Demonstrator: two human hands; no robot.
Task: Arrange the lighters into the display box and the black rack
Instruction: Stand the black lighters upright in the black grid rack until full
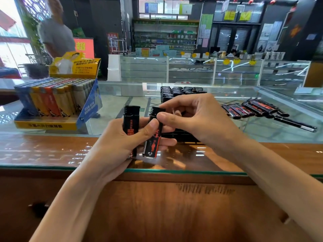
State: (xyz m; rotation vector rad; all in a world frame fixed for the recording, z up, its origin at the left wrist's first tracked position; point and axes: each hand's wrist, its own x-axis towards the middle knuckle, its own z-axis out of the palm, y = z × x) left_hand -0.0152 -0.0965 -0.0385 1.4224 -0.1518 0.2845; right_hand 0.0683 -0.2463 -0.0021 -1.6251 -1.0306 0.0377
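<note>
Black lighters [182, 90] in black rack [180, 136]

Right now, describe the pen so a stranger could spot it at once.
Go to the right side of the glass countertop, where loose black-and-red lighters lie in a row. Beside them lies the slim black pen, longer and thinner than any lighter, with a silver band.

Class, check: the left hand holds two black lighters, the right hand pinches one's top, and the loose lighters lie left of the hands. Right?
No: the head view shows the loose lighters lying right of the hands. The left hand does hold two black lighters, the right hand pinching one's top.
</note>
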